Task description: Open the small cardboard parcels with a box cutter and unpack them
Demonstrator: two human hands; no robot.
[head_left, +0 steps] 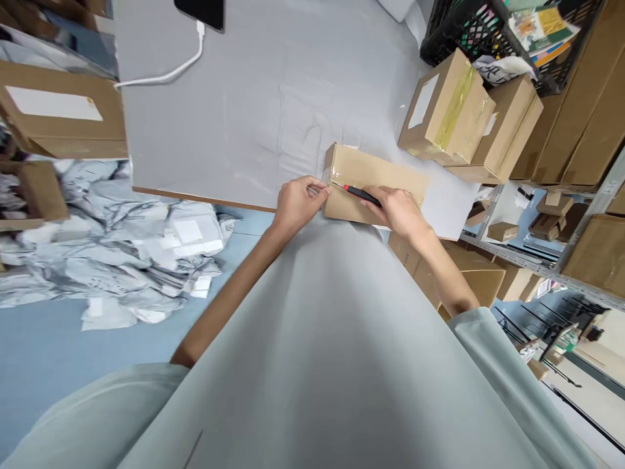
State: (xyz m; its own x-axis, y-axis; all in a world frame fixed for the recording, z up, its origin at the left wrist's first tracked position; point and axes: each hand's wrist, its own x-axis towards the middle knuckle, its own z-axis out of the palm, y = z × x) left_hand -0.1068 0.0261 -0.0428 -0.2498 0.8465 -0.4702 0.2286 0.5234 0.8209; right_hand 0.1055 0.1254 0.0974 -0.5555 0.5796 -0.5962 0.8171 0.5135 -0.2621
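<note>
A small closed cardboard box [375, 170] lies at the near edge of the grey-covered table, with clear tape [342, 178] across its left end. My right hand [398, 210] is closed around the red-and-black handle of a slim pointed tool [360, 193] and rests against the box. The tool's thin metal tip points left, at the taped end near my left fingertips. At that end, my left hand [301, 203] is closed in a pinch beside the box corner. What lies between its thumb and finger is too small to make out.
A phone [202, 12] with a white cable [170, 77] lies at the table's far left. Taped cartons [446, 107] and a black crate [469, 32] stand at the right. Grey mailing bags [146, 244] cover the floor at left. Shelves [537, 260] hold boxes at right.
</note>
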